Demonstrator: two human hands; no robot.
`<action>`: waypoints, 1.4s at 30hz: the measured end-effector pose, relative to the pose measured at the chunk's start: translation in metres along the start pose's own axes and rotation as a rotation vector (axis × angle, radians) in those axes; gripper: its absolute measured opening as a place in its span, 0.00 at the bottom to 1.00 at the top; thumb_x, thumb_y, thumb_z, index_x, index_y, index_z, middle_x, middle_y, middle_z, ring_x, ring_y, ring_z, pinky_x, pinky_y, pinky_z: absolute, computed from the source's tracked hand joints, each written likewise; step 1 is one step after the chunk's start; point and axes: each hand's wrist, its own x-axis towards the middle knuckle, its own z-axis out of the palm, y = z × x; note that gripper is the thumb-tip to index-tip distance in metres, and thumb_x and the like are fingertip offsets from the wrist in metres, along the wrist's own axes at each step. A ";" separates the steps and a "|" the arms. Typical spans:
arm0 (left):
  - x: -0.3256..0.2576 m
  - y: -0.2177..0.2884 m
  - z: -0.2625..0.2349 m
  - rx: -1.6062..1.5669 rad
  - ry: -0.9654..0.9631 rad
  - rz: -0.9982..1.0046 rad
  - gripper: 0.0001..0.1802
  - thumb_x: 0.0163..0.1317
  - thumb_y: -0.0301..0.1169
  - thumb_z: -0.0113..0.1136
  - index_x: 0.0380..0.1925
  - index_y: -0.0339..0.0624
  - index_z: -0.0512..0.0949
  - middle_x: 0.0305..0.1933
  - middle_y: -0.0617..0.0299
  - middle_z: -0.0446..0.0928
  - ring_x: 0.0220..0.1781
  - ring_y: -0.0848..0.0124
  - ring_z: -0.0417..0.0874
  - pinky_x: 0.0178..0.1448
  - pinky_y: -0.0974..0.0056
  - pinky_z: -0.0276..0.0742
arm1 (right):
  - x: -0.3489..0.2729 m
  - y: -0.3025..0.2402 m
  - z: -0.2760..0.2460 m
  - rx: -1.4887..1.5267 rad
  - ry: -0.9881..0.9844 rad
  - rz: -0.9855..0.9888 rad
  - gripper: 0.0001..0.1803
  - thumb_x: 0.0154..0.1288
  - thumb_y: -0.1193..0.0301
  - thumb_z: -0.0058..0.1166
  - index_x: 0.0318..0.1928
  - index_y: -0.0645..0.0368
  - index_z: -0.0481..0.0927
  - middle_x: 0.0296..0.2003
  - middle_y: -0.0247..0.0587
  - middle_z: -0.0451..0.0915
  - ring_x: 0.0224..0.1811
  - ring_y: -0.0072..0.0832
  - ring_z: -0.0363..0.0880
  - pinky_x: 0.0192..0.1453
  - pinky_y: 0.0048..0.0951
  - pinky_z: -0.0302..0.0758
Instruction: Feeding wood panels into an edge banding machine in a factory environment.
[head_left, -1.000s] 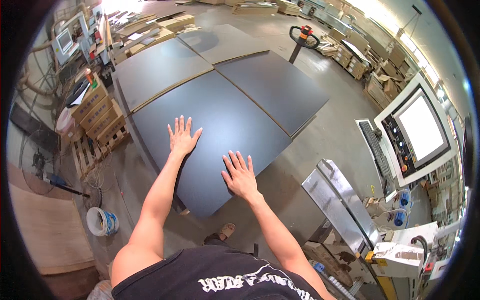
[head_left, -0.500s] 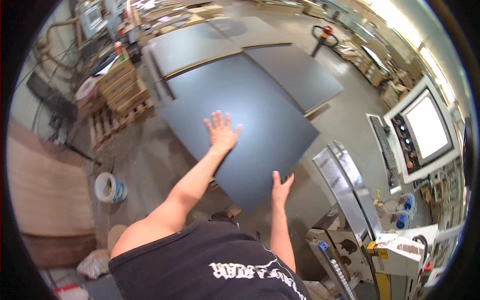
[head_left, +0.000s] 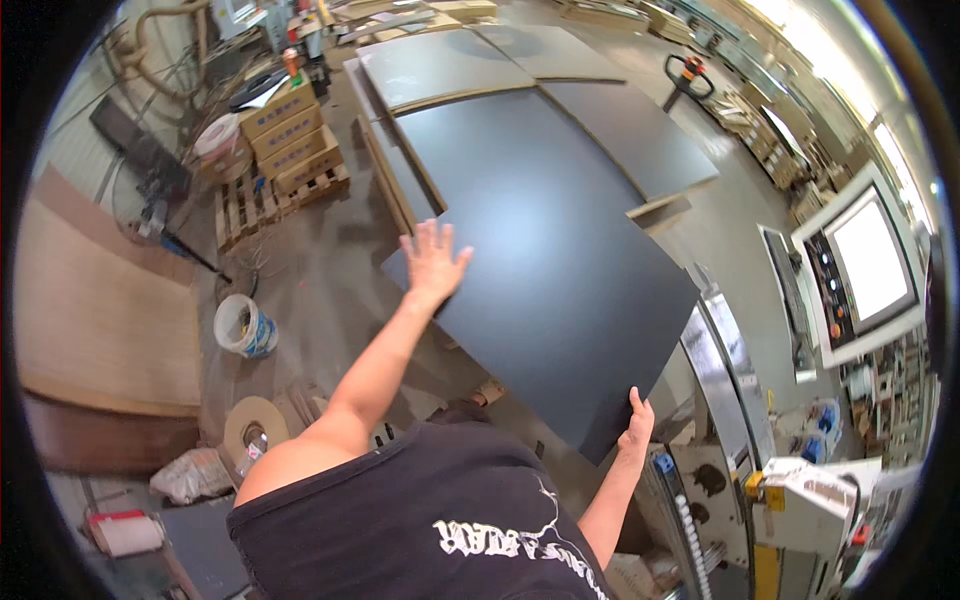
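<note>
A large dark grey panel [head_left: 560,270] lies aslant in front of me, its far part over a stack of similar panels and its near corner pointing toward my body. My left hand [head_left: 434,262] rests flat on its left side with fingers spread. At the near right edge, my right hand [head_left: 636,424] grips the panel, thumb on top; the other fingers are hidden beneath. The panel's right corner comes up to the metal rails [head_left: 722,335] of a machine. Behind it lie another dark panel [head_left: 640,135] and a lighter panel [head_left: 440,72].
To the right stand a control screen [head_left: 868,255] and a keyboard [head_left: 788,300], with the white machine body [head_left: 805,490] below. On the left are boxes [head_left: 290,135] on a wooden pallet [head_left: 235,215], a white bucket [head_left: 245,328] and a tape roll [head_left: 255,430]. A pallet truck handle [head_left: 690,75] rises behind.
The panel has slid right and nearer to me, toward the machine's rails. My right hand moved right and down with its edge. The left hand stays flat, now closer to the panel's left corner.
</note>
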 end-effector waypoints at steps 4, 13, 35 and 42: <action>-0.009 -0.037 -0.049 -0.236 -0.187 -0.280 0.40 0.68 0.67 0.46 0.58 0.41 0.76 0.63 0.42 0.76 0.65 0.46 0.75 0.66 0.41 0.68 | -0.020 -0.002 -0.032 -0.099 0.181 -0.052 0.16 0.71 0.67 0.61 0.50 0.67 0.79 0.46 0.40 0.82 0.47 0.30 0.80 0.53 0.32 0.77; -0.043 -0.009 -0.026 -0.343 -0.197 -0.169 0.38 0.65 0.67 0.50 0.36 0.39 0.85 0.41 0.44 0.84 0.45 0.44 0.83 0.49 0.47 0.77 | -0.091 0.020 -0.084 -0.204 0.591 -0.239 0.15 0.74 0.65 0.56 0.35 0.67 0.83 0.28 0.25 0.78 0.32 0.17 0.70 0.40 0.27 0.68; -0.068 0.389 0.079 -0.544 -0.696 0.852 0.31 0.67 0.59 0.54 0.35 0.39 0.87 0.37 0.42 0.85 0.45 0.45 0.86 0.51 0.49 0.79 | -0.304 0.178 -0.115 0.149 1.643 -0.284 0.21 0.74 0.67 0.53 0.26 0.58 0.60 0.26 0.25 0.53 0.31 0.21 0.54 0.35 0.35 0.59; -0.070 0.462 0.115 -0.606 -0.802 1.143 0.26 0.65 0.53 0.60 0.48 0.42 0.85 0.44 0.43 0.85 0.49 0.47 0.86 0.56 0.51 0.80 | -0.293 0.199 -0.108 0.217 1.760 -0.225 0.20 0.78 0.59 0.50 0.44 0.67 0.82 0.38 0.38 0.83 0.39 0.27 0.77 0.51 0.32 0.74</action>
